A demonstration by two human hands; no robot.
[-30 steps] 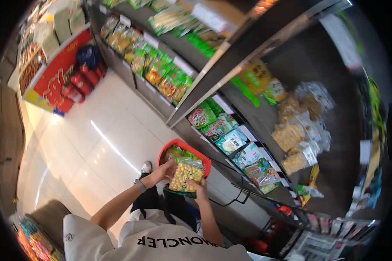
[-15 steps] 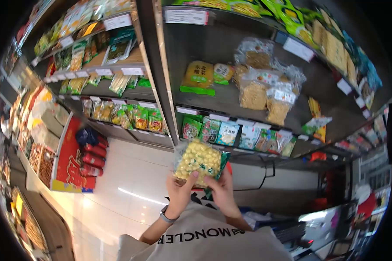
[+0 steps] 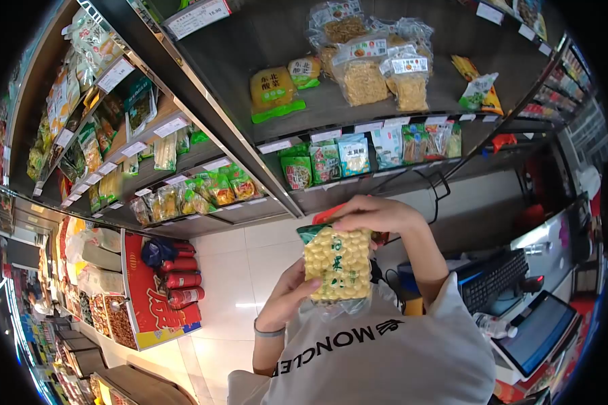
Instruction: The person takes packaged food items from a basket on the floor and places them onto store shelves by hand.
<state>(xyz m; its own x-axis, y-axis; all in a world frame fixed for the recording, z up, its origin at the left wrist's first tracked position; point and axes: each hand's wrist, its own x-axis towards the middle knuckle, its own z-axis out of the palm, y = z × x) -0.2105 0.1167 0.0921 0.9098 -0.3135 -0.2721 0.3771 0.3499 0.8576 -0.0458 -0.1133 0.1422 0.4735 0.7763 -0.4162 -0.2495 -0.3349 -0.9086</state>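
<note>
Held in both hands, in front of a pale grey T-shirt with black lettering — a flat, clear plastic packet of round yellow kernels with green print. At its left edge, the left hand, half closed, thumb on the front face. Over its top right corner, the right hand, bent with fingers curled down onto the packet. Behind, mostly hidden, a bright red plastic rim. Beyond, dark shelves with clear packs of tan food — and, off left, shiny red cylinders.
</note>
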